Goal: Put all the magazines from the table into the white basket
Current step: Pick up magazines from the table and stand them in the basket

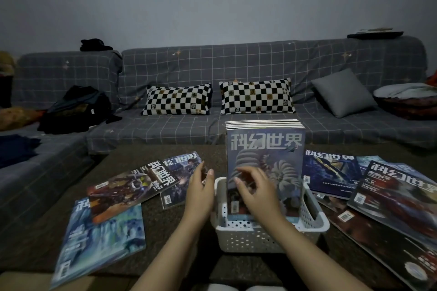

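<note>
Magazines stand upright as a stack [264, 163] in the white basket [260, 234], which sits on the dark worktop [179, 238] directly under the right hand [257, 192] and just to the right of the left hand [198, 192]. The front cover of the stack faces the camera, pale blue with large white characters across its top. The right hand lies over the lower part of that cover, fingers bent and spread loosely against it; whether they truly pinch the magazine or only touch it cannot be told. The left hand hovers beside the basket's left rim, fingers relaxed and slightly curled, holding nothing.

To the left of the left hand three magazines lie flat on the worktop: a blue magazine [99, 241] nearest the camera, a dark reddish magazine [132, 189] overlapping its far corner, and a dark-blue magazine [182, 179] just beyond the left hand's fingertips. To the right of the right hand more magazines lie fanned and overlapping: a blue-covered one [331, 172] close to the basket, a red-covered one [397, 198] partly on top of others, and a dark one [383, 250] beneath, nearer the camera.

Beyond the hands stretches a grey checked sofa [212, 64] bearing two chequered cushions [177, 99] and a grey cushion [343, 92].
</note>
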